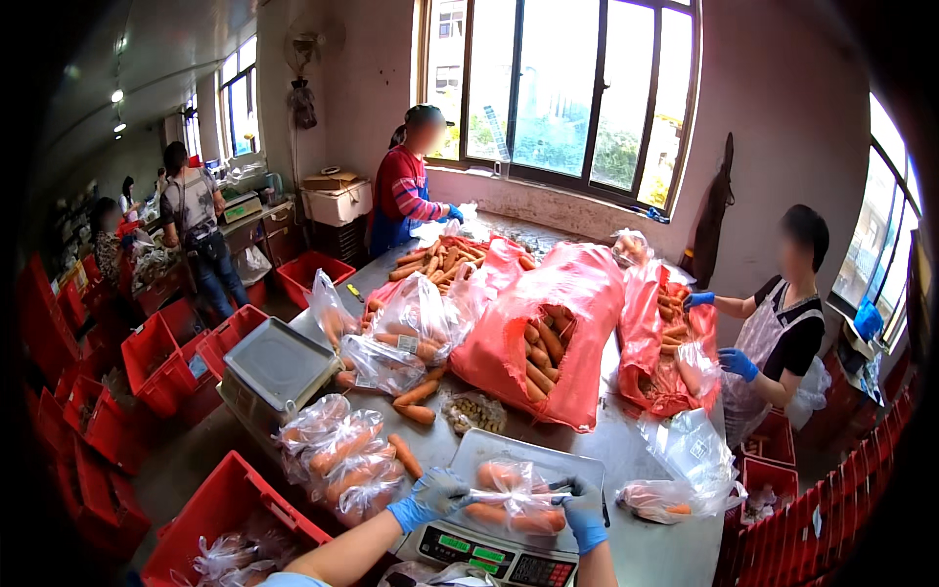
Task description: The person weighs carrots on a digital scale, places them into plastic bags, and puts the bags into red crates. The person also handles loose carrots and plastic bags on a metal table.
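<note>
A clear plastic bag of carrots (518, 517) lies on the platform of a digital scale (575, 462) in front of me. My left hand (436, 496), in a blue glove with grey fingers, pinches one end of the bag's twisted neck. Gloved the same way, my right hand (583, 509) grips the other end, so the neck is pulled taut across the carrots. A loose carrot (404, 456) lies beside my left hand, next to several filled bags of carrots (337, 460).
A large red mesh sack (577, 293) of carrots lies open beyond the scale. Further left stands a second scale (281, 362). Red crates (235, 499) line the table's left side. Co-workers stand at the far side (403, 186) and at the right (787, 323).
</note>
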`<action>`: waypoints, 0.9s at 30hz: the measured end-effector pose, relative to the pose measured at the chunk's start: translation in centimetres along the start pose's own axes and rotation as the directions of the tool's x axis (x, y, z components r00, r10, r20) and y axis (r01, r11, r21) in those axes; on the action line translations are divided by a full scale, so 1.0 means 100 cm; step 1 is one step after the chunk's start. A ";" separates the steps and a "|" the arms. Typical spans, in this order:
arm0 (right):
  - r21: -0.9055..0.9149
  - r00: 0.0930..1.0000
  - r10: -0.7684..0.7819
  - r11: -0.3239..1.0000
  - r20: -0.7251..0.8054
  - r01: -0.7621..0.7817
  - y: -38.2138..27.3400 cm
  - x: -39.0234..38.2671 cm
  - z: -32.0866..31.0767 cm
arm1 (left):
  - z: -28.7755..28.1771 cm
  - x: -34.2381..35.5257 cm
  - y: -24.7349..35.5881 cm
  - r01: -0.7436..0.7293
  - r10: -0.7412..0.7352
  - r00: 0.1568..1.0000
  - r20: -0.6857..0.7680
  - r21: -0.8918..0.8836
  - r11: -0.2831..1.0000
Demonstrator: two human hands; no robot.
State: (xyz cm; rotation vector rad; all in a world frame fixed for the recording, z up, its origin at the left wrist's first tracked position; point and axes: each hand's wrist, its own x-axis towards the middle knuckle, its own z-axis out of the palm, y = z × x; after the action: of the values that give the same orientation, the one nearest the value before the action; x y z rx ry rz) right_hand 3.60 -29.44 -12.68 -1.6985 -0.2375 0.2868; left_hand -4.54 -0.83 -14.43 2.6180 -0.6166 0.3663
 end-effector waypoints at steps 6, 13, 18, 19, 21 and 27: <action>0.828 0.990 -0.029 0.553 0.137 -0.098 0.005 0.023 -0.003 | -0.015 0.007 0.040 -0.178 0.139 0.983 -0.115 -0.469 0.865; 0.595 0.995 -0.065 0.798 -0.073 0.096 -0.039 0.010 0.055 | -0.057 0.013 0.084 0.131 -0.213 0.973 0.085 -0.969 0.211; -0.055 0.844 -0.422 0.884 0.331 0.464 -0.036 0.005 0.046 | -0.011 0.042 0.086 -0.063 -0.235 0.956 -0.177 -0.903 0.424; -0.028 0.893 -0.362 0.924 0.268 0.382 -0.032 0.000 0.047 | -0.007 0.040 0.088 -0.106 -0.113 0.952 -0.286 -0.652 0.751; 0.067 0.961 -0.231 0.973 0.150 0.223 -0.026 -0.011 0.050 | -0.021 0.032 0.087 -0.117 -0.006 0.964 -0.267 -0.442 0.889; -0.601 0.954 -0.261 0.789 -0.146 0.124 0.041 -0.005 0.003 | -0.020 -0.007 0.042 -0.083 0.083 0.990 0.116 -0.006 0.997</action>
State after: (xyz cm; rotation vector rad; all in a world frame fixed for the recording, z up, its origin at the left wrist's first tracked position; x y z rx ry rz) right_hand 2.97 -29.93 -16.79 -2.2831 -0.3582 -0.1591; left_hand -7.43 -3.07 -11.48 2.6321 -0.7660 0.2393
